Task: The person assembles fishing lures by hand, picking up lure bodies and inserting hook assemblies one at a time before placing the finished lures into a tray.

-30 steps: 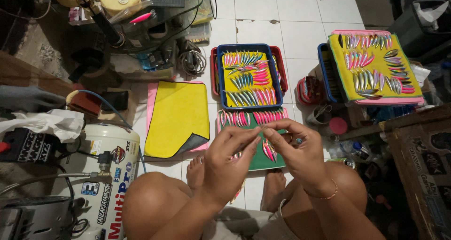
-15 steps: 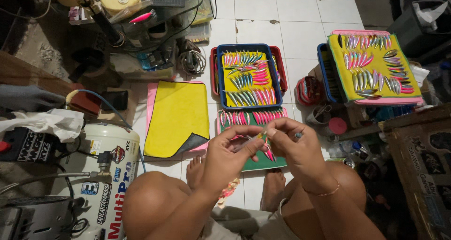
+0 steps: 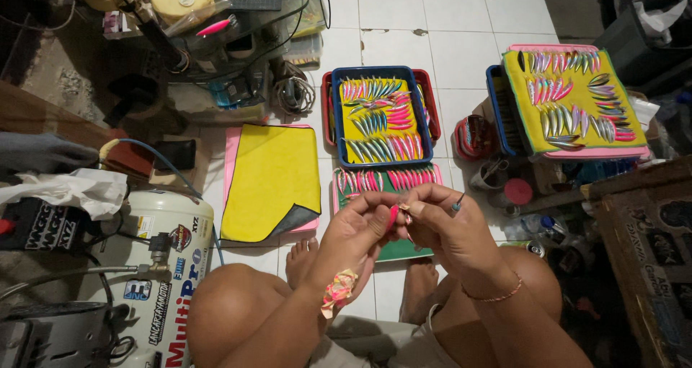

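seen from above, a person sits on a white tiled floor [image 3: 461, 58] with bare knees drawn up and feet flat. closest to the camera, a crumpled wad of pink and yellow tape or paper [image 3: 337, 290] clings near the left wrist. just above it, the left hand [image 3: 353, 235] and right hand [image 3: 450, 227] meet in front of the knees. the fingers of both hands are pinched narrow around one small pink fishing lure [image 3: 393, 216], held in the air between them; how much of it each hand grips cannot be told.

directly under the hands lies a green mat [image 3: 393, 249] with a row of pink lures along its far edge. to the left lies a yellow cloth on a pink board [image 3: 270, 177], one corner folded over. further left stands a white compressor tank [image 3: 169, 267] with a blue hose.

beyond the mat sits a blue tray [image 3: 425, 116] lined in yellow, holding rows of silver and pink lures. to the far right a second yellow pad [image 3: 573, 101], raised on a pink-edged tray, carries more rows.

risks, as a judgement: the lure is small and held only by fingertips, so a slip could drop it onto the row below and knock those pieces out of line or mar a fresh finish. any hook or sharp wire on it could prick a finger. the loose wad at the wrist could brush the lure or fall onto the mat.
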